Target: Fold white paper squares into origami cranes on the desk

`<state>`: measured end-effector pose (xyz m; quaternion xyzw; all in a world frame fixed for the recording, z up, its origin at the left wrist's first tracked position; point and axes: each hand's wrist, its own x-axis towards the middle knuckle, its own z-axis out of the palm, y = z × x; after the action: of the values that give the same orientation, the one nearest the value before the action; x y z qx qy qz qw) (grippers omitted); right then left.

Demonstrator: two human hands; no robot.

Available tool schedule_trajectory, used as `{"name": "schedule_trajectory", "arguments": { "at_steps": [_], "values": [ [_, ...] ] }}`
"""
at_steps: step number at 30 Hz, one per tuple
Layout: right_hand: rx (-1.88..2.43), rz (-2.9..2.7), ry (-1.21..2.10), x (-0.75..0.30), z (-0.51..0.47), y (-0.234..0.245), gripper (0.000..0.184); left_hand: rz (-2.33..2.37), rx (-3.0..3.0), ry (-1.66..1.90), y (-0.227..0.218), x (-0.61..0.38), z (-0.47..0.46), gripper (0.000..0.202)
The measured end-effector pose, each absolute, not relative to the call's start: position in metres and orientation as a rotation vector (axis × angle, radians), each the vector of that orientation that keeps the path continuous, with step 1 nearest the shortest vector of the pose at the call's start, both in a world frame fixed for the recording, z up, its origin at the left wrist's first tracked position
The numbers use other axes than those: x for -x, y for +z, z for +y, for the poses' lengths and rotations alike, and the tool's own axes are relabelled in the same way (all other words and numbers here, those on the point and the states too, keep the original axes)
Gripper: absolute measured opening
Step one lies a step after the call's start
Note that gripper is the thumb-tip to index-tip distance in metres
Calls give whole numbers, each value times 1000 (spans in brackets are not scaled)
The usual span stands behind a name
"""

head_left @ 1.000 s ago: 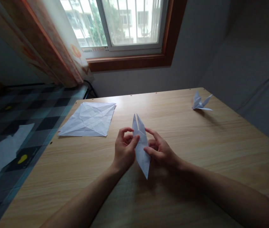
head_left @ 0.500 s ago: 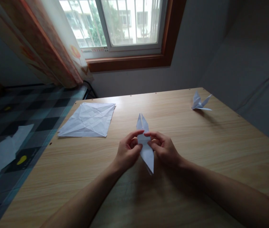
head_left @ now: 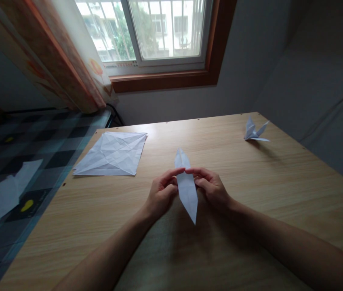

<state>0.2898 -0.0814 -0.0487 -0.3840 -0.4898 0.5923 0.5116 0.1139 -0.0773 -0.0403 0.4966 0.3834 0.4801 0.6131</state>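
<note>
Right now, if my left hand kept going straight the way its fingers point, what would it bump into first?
The left hand points right, already pinching the folded paper. Straight beyond it waits the right hand, gripping the same piece from the other side. Depth is hard to judge.

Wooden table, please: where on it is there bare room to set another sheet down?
The light wooden table is bare between the hands and the small folded white paper bird, and along the near edge. It is taken at the far left by the creased white paper square and mid-table, where both hands pinch the long white folded paper.
</note>
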Motion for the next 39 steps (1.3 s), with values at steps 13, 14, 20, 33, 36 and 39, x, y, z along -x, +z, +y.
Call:
{"name": "schedule_trajectory", "arguments": {
  "at_steps": [13,14,20,33,36,39],
  "values": [
    [929,-1219,1353,-287,-83,-49,15,926,-1203,1151,-36,-118,-80,24],
    [926,-1218,1360,-286,-83,-50,16,946,-1217,1166,-37,-119,-79,22],
    [956,-1156,1376,-284,-82,-53,34,963,-1172,1198,-41,-121,-80,27],
    [950,-1161,1312,-282,-84,-55,36,1120,-1435,1172,-46,-120,-83,21],
    [931,-1301,1184,-283,-88,-52,31,1110,-1501,1119,-42,-119,-84,27],
    [866,-1596,950,-284,-94,-45,23,985,-1494,1121,-36,-119,-84,35]
  ]
}}
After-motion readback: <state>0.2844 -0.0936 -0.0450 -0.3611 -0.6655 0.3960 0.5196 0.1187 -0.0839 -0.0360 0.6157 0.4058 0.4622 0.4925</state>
